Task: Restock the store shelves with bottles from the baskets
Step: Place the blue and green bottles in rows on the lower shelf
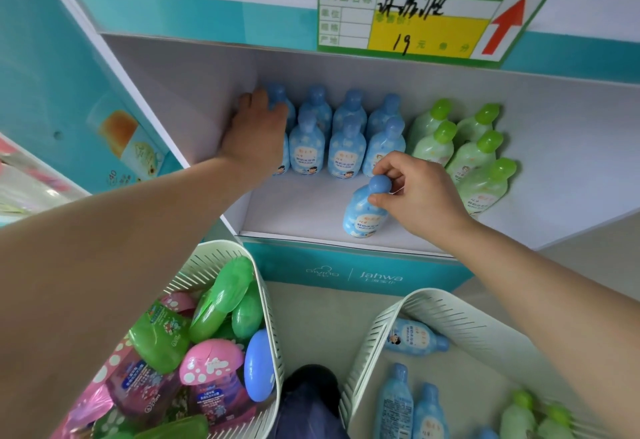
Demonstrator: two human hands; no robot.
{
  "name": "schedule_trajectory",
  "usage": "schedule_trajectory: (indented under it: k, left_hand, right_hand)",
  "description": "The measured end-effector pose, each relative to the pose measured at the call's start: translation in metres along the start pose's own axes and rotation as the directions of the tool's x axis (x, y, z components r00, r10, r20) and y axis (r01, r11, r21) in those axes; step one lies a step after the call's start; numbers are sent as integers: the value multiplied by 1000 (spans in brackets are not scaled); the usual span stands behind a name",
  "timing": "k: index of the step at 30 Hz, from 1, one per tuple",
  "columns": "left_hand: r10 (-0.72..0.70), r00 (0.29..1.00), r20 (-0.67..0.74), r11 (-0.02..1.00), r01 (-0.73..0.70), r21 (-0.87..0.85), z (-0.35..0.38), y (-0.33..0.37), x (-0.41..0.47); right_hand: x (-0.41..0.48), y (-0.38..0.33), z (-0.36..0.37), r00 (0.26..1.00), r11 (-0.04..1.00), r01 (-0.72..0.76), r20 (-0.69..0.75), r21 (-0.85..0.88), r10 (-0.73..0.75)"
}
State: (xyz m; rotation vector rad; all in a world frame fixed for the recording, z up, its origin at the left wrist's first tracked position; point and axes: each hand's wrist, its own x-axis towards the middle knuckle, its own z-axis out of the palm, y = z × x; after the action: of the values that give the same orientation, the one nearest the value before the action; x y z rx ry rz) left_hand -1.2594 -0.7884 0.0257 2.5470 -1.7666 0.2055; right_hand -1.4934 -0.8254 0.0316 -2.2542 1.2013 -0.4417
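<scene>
The right hand's (419, 196) fingers (384, 166) and thumb are curled and pinch the round cap of a blue bottle (362, 216). It stands upright near the front edge of a white shelf (304, 203).

Well to the left of those fingers and deeper in, the left hand (258, 133) reaches to the back corner. Its fingers (259, 96) seem to be wrapped round the rear blue bottle (278, 93), though the hand hides most of the grip.

Between the two hands, matching blue bottles (346, 147) stand upright in two rows against the back wall. Just right of the right fingers stand pale green bottles (478, 151) with bright green caps, also in rows.

Above the fingers, a green and yellow price tag (429, 15) with a red arrow and a handwritten 19 hangs on the shelf edge overhead. Below them runs a teal front strip (346, 275) printed with "Jahwa". A teal side panel (41, 74) stands far to the left.

Under the arms, two pale slatted baskets sit on a grey floor (311, 320). The left basket (266, 300) holds green, pink and blue packs. The right basket (433, 303) holds more blue and green bottles lying down.
</scene>
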Motion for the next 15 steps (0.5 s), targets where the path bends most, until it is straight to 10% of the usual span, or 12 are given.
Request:
schedule_trajectory:
  k: [15]
  left_hand:
    - [97,995,27,970,-89,-224,19,23,-47]
  right_hand:
    - [36,25,-1,991,991,-112,-87,-76,106]
